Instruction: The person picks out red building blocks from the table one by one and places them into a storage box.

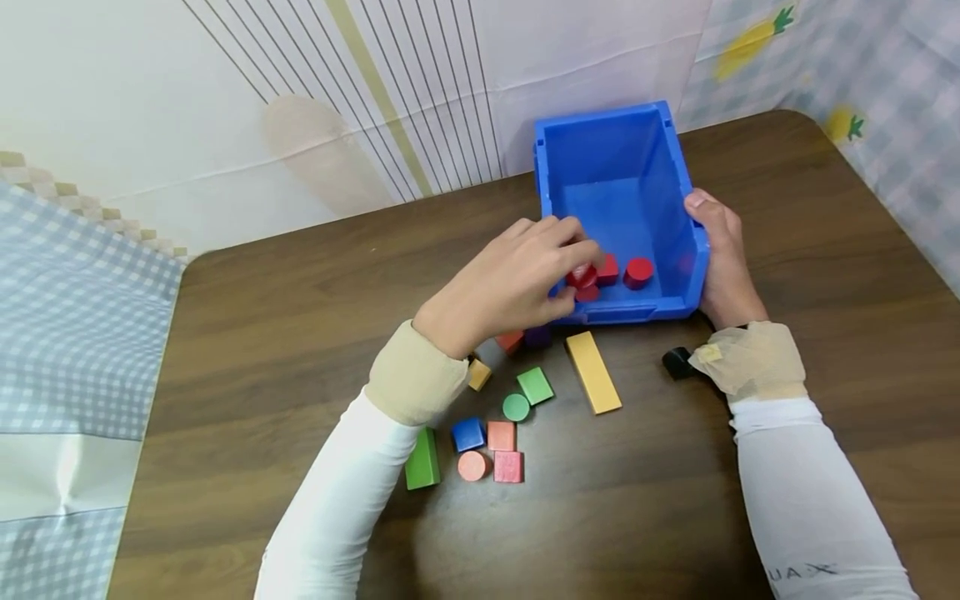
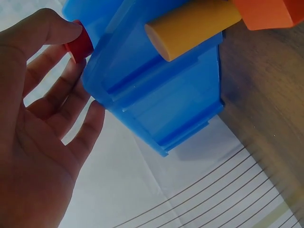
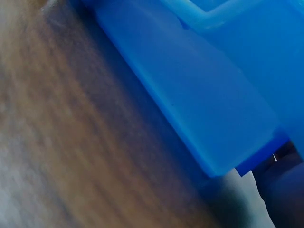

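A blue plastic bin point(image 1: 611, 208) stands at the back of the table, with several red blocks near its front wall, among them a red cylinder point(image 1: 638, 273). Over the bin's front left corner, my left hand point(image 1: 517, 279) pinches a red round block point(image 2: 80, 43) between thumb and fingers. My right hand point(image 1: 723, 258) grips the bin's right side wall, thumb over the rim; most of its fingers are hidden behind the wall. The right wrist view shows the bin's outer side point(image 3: 190, 90) close up.
In front of the bin lie a yellow bar point(image 1: 594, 372), a green square block point(image 1: 536, 386), a green disc point(image 1: 516, 407), a blue block point(image 1: 468, 434), several pink blocks point(image 1: 502, 436) and a long green block point(image 1: 423, 460). Behind the table hangs a patterned cloth point(image 1: 420, 100).
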The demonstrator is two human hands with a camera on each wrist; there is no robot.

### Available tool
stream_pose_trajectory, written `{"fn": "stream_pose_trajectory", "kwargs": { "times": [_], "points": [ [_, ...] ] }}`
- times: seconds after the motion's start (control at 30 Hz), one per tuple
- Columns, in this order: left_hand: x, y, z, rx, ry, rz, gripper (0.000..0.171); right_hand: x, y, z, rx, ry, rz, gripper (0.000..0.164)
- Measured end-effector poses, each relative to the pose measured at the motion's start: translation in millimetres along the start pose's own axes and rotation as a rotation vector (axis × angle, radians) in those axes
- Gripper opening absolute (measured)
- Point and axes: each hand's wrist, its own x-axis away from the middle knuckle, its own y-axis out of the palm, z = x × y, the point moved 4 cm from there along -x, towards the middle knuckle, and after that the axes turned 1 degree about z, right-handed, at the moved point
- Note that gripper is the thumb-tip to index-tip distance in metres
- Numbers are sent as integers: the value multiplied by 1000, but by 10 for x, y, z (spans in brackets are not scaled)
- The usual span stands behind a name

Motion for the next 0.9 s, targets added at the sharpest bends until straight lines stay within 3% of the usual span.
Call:
{"fn": "stream_pose_trajectory", "kwargs": {
  "times": [0.17, 0.37, 0.67, 0.9],
  "points": [
    [-129, -20, -7, -36, -38, -63, 27, -5, -41, -35, -22, -2, 11, 58],
    [-218, -58, -13, -39, -57, -66, 19, 5, -67, -41, -21, 6, 19, 58],
    [-308, -42, -50, -34, -84, -96, 23, 36, -85, -54, -10, 21, 27, 58],
    [-429, -63, -49, -13, -143, -191, 24, 58, -101, -97, -32, 30, 47, 58]
  ]
}}
